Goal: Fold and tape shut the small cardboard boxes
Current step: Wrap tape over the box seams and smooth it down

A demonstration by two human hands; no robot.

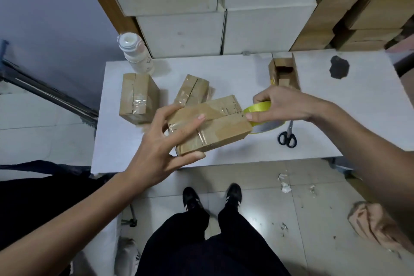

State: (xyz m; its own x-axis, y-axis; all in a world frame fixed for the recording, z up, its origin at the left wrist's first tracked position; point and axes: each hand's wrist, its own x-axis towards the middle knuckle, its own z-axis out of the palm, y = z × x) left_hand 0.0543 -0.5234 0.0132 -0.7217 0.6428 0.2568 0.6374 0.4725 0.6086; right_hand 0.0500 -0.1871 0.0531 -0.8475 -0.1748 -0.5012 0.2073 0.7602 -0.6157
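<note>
Left hand (161,152) gripping a taped box (215,125), right hand (282,105) pinching a tape roll (259,107) at the box's far end, scissors (287,135) just beyond

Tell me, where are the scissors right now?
In the head view the scissors lie on the white table, right of centre near its front edge, just right of the yellow tape roll and below the right hand.

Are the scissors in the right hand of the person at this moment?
No, the scissors lie on the white table, and the right hand grips the yellow tape roll.
</note>
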